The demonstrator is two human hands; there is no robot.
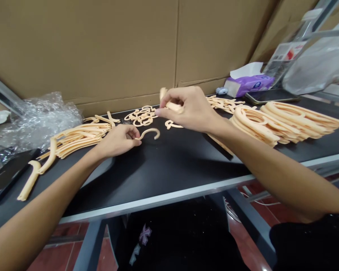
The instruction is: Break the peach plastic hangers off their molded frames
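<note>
While pinching a pale hook [151,130] between thumb and fingers of the left hand [118,140], low over the black tabletop [164,169] in the head view, grasps a cream-coloured piece [174,108] in the right hand [188,107], with the fingers curled round it, higher and farther right. Cannot tell whether touching the tabletop with the hook. Shows a loose heap of hooks [144,113] just beyond the left hand. To its left, shows a stack of slim strips [79,146], with two loose curved pieces [31,182] nearer the front edge and crumpled bubble wrap [45,116] behind. Beside the right forearm, shows fanned stacks of curved frames [296,122], with a phone [272,96] and a purple tissue packet [251,84] farther back. Behind everything, shows upright brown cardboard [101,49].
</note>
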